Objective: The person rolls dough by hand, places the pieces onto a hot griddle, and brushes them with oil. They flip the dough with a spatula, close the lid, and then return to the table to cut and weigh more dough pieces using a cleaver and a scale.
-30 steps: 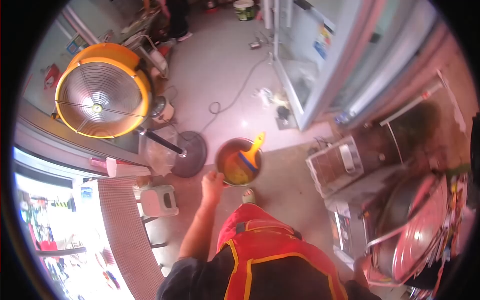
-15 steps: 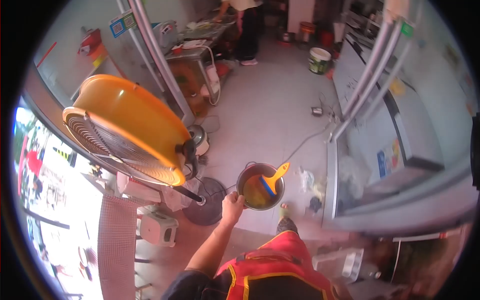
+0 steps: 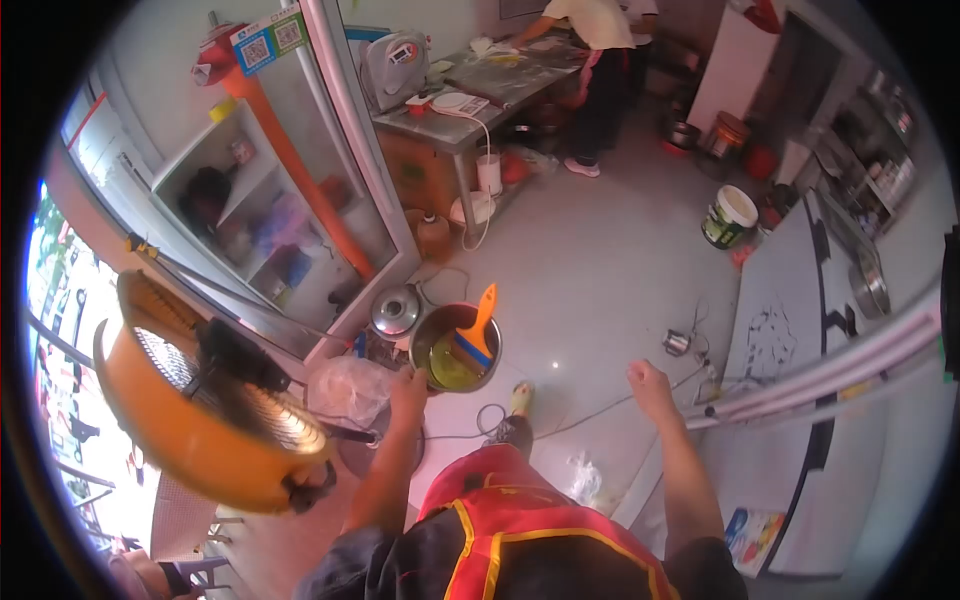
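My left hand [image 3: 406,392] is closed at the near left side of a round metal pot [image 3: 424,330], carrying it above the floor. Yellow-green liquid [image 3: 450,372] lies in the bottom of the pot. A wide brush [image 3: 482,318] with an orange handle and a blue band leans inside, its handle sticking up past the far rim. Out to the right, my right hand [image 3: 652,390] is curled into a fist with nothing visible in it, over the floor near a cable.
A large orange fan [image 3: 200,440] stands close on my left, beside a plastic bag [image 3: 350,388] and a lidded cooker [image 3: 396,308]. Cables cross the floor. Ahead, a co-worker [image 3: 600,30] leans over a metal table [image 3: 430,122]. A white bucket [image 3: 732,212] and a chest freezer [image 3: 775,310] are right.
I have moved forward past the fan into the doorway, and the view has swung left. My right hand has come into view. My left hand still carries the pot with the brush.
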The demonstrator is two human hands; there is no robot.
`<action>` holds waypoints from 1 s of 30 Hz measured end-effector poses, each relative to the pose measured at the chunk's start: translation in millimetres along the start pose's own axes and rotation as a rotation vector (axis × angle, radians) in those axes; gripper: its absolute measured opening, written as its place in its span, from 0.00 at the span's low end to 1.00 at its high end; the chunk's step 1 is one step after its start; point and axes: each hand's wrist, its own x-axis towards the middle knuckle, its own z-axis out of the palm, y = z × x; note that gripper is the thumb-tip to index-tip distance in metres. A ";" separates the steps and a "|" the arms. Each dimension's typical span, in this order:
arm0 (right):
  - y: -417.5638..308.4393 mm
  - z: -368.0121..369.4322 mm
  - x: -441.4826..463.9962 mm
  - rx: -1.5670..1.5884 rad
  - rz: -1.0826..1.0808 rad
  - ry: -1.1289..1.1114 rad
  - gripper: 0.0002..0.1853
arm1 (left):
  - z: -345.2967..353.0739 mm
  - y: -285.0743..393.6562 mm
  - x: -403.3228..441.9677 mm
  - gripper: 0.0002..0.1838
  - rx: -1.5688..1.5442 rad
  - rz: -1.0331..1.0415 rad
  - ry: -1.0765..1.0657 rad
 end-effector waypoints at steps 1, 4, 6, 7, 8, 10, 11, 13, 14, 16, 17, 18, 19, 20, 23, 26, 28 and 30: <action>6.9 -1.2 25.5 -0.055 0.001 -0.055 0.14 | 16.3 7.1 25.2 0.10 -0.005 0.016 0.020; 177.6 27.4 92.0 -0.404 -0.176 -0.088 0.12 | 69.3 6.9 167.3 0.11 0.234 0.123 0.054; 237.2 8.1 80.5 -0.697 0.213 -0.556 0.16 | 103.5 13.9 227.9 0.12 0.089 0.075 0.115; 249.1 -5.6 75.8 -0.615 0.462 -0.672 0.18 | 121.3 31.1 255.7 0.12 0.174 0.222 0.135; 300.3 -4.8 54.1 -0.511 0.204 -0.578 0.17 | 137.7 51.3 282.0 0.12 0.266 0.374 0.153; 391.5 -2.4 27.4 -0.811 0.170 -0.945 0.18 | 168.6 84.2 340.7 0.12 0.117 0.322 0.196; 397.0 -2.0 24.5 -0.872 0.234 -0.980 0.17 | 185.3 97.9 376.0 0.12 -0.138 0.127 0.226; 381.1 -3.6 68.7 -0.594 0.751 -0.810 0.16 | 197.3 94.1 458.1 0.11 0.033 0.126 0.230; 374.5 -0.7 101.3 -0.527 0.819 -0.758 0.16 | 206.3 91.6 498.0 0.10 0.075 0.180 0.232; 372.5 5.7 177.7 -0.461 0.841 -0.699 0.16 | 223.8 93.5 569.3 0.09 0.426 0.389 0.277; 375.2 6.7 219.7 -0.446 0.819 -0.682 0.16 | 230.7 95.3 599.8 0.08 0.736 0.534 0.317; 380.1 6.6 265.1 -0.436 0.786 -0.661 0.16 | 239.8 93.9 625.7 0.08 1.048 0.668 0.350; 385.1 3.6 317.3 -0.434 0.738 -0.646 0.16 | 253.4 90.5 647.4 0.07 0.687 0.518 0.404; 394.4 -1.0 375.0 -0.437 0.674 -0.619 0.16 | 268.2 92.1 674.1 0.08 0.322 0.378 0.455; 418.9 -28.1 579.6 -0.520 0.332 -0.498 0.18 | 288.3 109.8 731.9 0.11 0.418 0.168 0.567; 331.7 -52.8 829.3 -0.632 -0.028 -0.429 0.14 | 301.5 114.9 769.4 0.09 0.841 0.036 0.651; 267.7 -41.3 962.1 -0.496 -0.193 -0.214 0.13 | 310.6 113.7 789.6 0.09 0.160 -0.033 0.754; 186.5 -18.8 1067.2 -0.430 -0.211 -0.214 0.12 | 316.0 113.0 807.3 0.10 -0.323 -0.016 0.813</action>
